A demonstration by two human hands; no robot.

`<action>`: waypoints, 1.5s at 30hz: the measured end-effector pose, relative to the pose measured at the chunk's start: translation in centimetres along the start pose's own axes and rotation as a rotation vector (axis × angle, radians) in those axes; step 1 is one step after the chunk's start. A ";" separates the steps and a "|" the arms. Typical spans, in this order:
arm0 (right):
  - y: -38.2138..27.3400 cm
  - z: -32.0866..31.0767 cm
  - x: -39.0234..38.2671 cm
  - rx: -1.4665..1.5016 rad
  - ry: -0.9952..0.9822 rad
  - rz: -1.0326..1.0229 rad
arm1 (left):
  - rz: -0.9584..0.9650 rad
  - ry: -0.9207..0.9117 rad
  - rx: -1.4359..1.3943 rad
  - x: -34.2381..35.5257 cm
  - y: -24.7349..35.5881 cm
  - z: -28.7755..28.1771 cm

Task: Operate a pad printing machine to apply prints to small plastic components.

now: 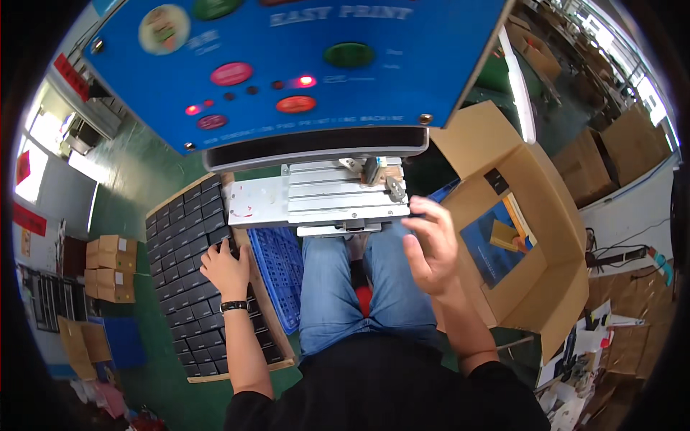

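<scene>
My left hand (227, 270) is over rows of small black boxes on the left. Its fingers and thumb close on one black box (220, 235) at the right edge of the rows. The palm side of this hand is hidden. My right hand (434, 248) is raised with nothing in it, its fingers apart and slightly curled. Just beyond its fingertips is the slotted metal bed (323, 197) of a blue printing machine (316, 97). A small metal fixture (394, 188) sits at the bed's right end.
The black boxes stand on a cardboard tray (277, 334). Beside it is a blue plastic crate (277, 269). To my right, an open cardboard carton (550, 237) holds a blue printed sheet (485, 248) and a black box (496, 181). The machine's panel overhangs the bed.
</scene>
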State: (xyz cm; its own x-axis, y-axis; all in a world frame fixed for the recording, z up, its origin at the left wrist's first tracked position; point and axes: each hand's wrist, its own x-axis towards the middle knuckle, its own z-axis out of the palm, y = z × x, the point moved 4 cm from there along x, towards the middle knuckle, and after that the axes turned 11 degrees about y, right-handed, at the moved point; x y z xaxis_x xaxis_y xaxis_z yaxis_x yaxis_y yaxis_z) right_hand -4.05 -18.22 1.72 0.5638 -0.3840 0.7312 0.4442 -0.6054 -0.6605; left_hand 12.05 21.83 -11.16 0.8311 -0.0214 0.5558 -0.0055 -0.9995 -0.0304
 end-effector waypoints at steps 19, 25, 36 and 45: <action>6.6 0.6 -16.0 -0.110 -0.196 0.155 | -0.275 -0.264 0.113 2.4 -1.0 0.2; 4.5 0.2 -11.3 -0.318 -0.155 -0.159 | -0.253 -0.162 -0.012 3.1 -2.1 -1.8; 4.2 0.4 -3.8 -0.094 -0.064 -0.059 | -0.442 0.031 -0.883 3.0 0.6 -6.7; 6.7 2.8 5.7 0.105 -0.068 0.225 | -0.363 -0.156 -1.368 3.4 7.3 -9.4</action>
State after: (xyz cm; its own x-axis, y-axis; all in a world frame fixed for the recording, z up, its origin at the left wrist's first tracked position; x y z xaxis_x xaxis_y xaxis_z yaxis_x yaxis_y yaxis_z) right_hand 4.08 -22.52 0.93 0.7006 -0.4512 0.5528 0.3700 -0.4326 -0.8221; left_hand 9.64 14.29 -1.65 0.9538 0.1497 0.2603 -0.2317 -0.1845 0.9551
